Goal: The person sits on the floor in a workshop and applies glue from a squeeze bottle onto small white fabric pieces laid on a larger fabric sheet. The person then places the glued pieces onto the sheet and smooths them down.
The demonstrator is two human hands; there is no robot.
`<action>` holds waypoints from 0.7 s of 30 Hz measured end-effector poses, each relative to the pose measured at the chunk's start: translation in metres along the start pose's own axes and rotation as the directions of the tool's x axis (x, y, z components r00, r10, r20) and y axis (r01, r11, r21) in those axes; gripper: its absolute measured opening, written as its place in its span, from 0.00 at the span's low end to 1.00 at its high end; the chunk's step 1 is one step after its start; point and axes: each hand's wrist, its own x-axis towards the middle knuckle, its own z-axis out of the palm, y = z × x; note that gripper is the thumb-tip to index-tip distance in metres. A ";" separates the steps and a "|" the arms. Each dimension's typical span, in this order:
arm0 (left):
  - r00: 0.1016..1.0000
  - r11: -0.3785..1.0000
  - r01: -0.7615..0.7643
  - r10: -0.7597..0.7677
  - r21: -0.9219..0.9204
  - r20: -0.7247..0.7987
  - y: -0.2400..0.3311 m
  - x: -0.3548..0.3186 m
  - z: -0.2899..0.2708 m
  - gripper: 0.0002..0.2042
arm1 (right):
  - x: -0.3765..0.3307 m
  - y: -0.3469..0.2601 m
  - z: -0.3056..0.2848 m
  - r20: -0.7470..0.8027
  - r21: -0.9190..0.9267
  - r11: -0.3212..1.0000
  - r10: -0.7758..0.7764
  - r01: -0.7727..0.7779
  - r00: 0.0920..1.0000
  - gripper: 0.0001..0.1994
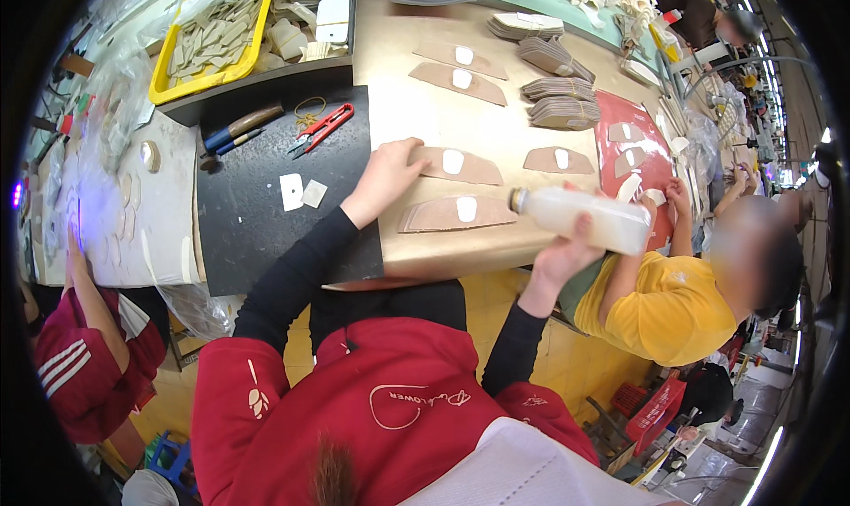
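My right hand (569, 251) is wrapped round a translucent plastic bottle (586, 217) with whitish contents. The bottle is tipped nearly level above the table's front edge, its neck to the left. My left hand (387, 177) has its fingers closed at the left end of a flat brown piece (482, 168) with a white patch. Nearer me lies a small stack of brown pieces (425, 216), the top one also bearing a white patch. Another patched brown piece (536, 160) lies to the right, and two more (478, 88) lie farther back.
Bundled brown pieces (564, 112) stand at the back right. On a black mat (257, 240) lie red-handled thread snips (329, 127), a wooden-handled tool (257, 121) and two small white pieces. A yellow tray (159, 85) stands back left. A co-worker in yellow (668, 307) sits close on my right.
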 end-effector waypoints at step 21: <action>0.998 0.998 -0.052 0.053 0.017 -0.027 -0.003 -0.010 0.009 0.10 | -0.010 0.072 0.075 0.264 -0.651 0.731 -0.034 0.204 0.964 0.16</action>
